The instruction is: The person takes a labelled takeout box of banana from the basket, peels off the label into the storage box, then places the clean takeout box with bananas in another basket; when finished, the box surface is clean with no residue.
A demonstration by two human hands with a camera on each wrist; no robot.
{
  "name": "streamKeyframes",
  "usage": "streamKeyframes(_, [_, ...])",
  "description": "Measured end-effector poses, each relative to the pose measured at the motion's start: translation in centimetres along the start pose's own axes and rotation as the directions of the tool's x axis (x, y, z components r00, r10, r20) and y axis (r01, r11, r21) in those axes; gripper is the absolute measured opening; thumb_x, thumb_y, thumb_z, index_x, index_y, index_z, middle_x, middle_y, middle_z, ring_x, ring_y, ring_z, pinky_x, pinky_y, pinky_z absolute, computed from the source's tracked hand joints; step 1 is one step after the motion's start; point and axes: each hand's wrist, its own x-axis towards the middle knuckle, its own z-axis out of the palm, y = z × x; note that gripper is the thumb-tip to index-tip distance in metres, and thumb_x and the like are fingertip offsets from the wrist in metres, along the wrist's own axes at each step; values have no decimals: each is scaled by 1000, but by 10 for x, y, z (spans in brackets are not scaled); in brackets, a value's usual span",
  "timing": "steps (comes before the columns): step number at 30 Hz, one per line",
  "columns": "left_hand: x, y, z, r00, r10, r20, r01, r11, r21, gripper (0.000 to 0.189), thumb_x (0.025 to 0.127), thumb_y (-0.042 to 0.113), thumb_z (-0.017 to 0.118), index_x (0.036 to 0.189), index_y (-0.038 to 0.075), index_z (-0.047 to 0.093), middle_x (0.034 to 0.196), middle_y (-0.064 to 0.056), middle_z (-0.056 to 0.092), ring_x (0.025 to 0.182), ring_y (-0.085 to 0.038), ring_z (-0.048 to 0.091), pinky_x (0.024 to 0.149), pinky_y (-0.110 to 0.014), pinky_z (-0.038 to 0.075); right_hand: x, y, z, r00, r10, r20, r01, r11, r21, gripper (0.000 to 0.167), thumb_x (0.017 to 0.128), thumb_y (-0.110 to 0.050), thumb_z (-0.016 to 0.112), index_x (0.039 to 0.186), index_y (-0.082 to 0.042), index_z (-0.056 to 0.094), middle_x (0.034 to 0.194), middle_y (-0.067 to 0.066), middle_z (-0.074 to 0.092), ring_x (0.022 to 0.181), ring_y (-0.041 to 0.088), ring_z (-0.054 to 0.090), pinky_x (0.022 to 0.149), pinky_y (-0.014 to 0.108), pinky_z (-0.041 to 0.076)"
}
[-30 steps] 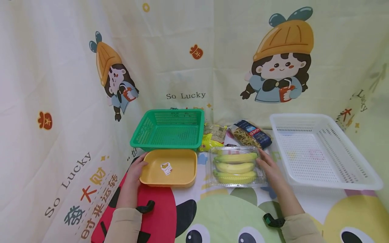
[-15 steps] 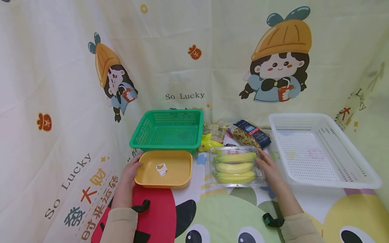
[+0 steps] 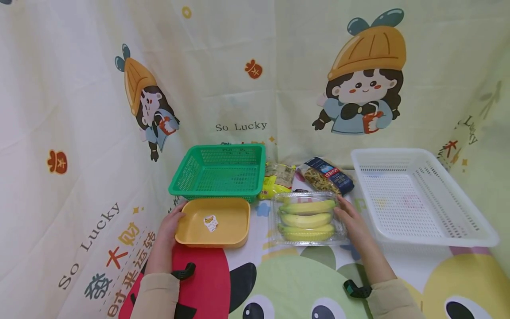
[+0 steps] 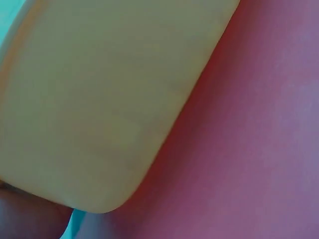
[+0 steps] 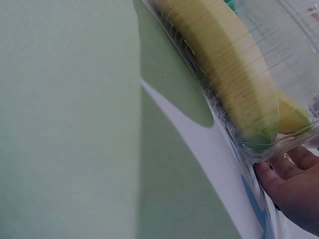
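Observation:
On the left, a shallow yellow plastic tub (image 3: 231, 221) with a small banana sticker (image 3: 210, 223) inside stands in front of the green basket. My left hand (image 3: 169, 226) grips its left side, the thumb at the rim and the other fingers mostly hidden behind the wall. To the right lies a clear lidded plastic box (image 3: 275, 228) holding three bananas (image 3: 306, 220). My right hand (image 3: 352, 221) touches the box's right end with extended fingers. In the right wrist view those fingers (image 5: 286, 169) lie against the box's lower end, beside a banana tip.
A green perforated basket (image 3: 223, 195) stands behind the tub. Behind the banana box lie a yellow snack-like bag (image 3: 275, 179) and an AGNESI pasta bag (image 3: 326, 175). A large white perforated basket (image 3: 442, 241) stands at the right, and a printed curtain (image 3: 239, 97) hangs behind.
The yellow tub has shifted left a little with my left hand, mostly in the first half second. The banana box and my right hand have stayed almost still.

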Motion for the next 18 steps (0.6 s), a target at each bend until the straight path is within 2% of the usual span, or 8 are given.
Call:
streamKeyframes(3, [-3, 4, 0, 997, 55, -61, -50, 996, 79, 49, 107, 31, 34, 155, 23, 34, 163, -3, 29, 149, -26, 28, 122, -42, 27, 0, 2, -1, 1000, -5, -8, 5, 1000, -1, 66, 102, -36, 51, 159, -21, 20, 165, 12, 17, 151, 38, 18, 122, 57, 12])
streamKeyframes(5, [-8, 7, 1, 982, 123, -143, -99, 981, 165, 50, 107, 36, 32, 153, 17, 39, 160, -6, 35, 150, -27, 25, 123, -46, 24, 0, 2, -1, 1000, -2, -7, 2, 1000, 1, 66, 102, -37, 51, 159, -22, 21, 165, 13, 18, 151, 37, 18, 122, 57, 13])
streamKeyframes(7, [-14, 11, 6, 946, 204, -252, -140, 958, 251, 50, 106, 39, 32, 146, 13, 49, 153, -10, 46, 147, -29, 33, 120, -48, 28, -1, 2, 0, 1000, 2, -13, -2, 1000, -1, 66, 102, -38, 52, 159, -22, 22, 165, 13, 19, 151, 37, 18, 122, 57, 13])
streamKeyframes(11, [-31, 22, 29, 837, 383, -390, -233, 895, 380, 46, 106, 36, 35, 129, 8, 64, 131, -16, 63, 126, -32, 53, 107, -49, 43, -1, 2, 0, 1000, -1, -21, 0, 1000, -8, 66, 102, -38, 52, 159, -22, 23, 165, 13, 21, 150, 37, 20, 122, 57, 13])
streamKeyframes(12, [-36, 25, 36, 810, 428, -400, -267, 878, 399, 44, 106, 34, 37, 125, 8, 66, 126, -17, 64, 120, -32, 56, 103, -49, 45, -1, 1, 0, 1000, -2, -22, 2, 1000, -11, 66, 102, -38, 52, 158, -22, 23, 164, 13, 21, 150, 37, 21, 122, 57, 14])
streamKeyframes(15, [-47, 34, 57, 766, 524, -372, -356, 828, 433, 37, 106, 30, 41, 120, 8, 68, 118, -14, 65, 112, -30, 58, 98, -46, 47, -1, 2, 0, 1000, -3, -20, 2, 1000, -17, 66, 102, -38, 52, 158, -23, 23, 164, 12, 21, 150, 37, 22, 122, 58, 14])
streamKeyframes(16, [-50, 37, 65, 762, 546, -348, -387, 815, 432, 35, 106, 29, 42, 118, 9, 68, 116, -13, 66, 111, -28, 58, 97, -45, 47, -2, 2, 0, 1000, -2, -19, 1, 1000, -19, 66, 101, -39, 52, 158, -23, 23, 164, 12, 21, 150, 37, 21, 122, 58, 14])
streamKeyframes(18, [-57, 42, 81, 767, 572, -290, -441, 799, 410, 32, 105, 27, 45, 117, 11, 69, 113, -11, 67, 109, -25, 59, 96, -42, 47, -2, 2, 0, 1000, 0, -19, -1, 1000, -23, 66, 101, -40, 53, 158, -24, 23, 165, 11, 21, 150, 37, 20, 121, 59, 13])
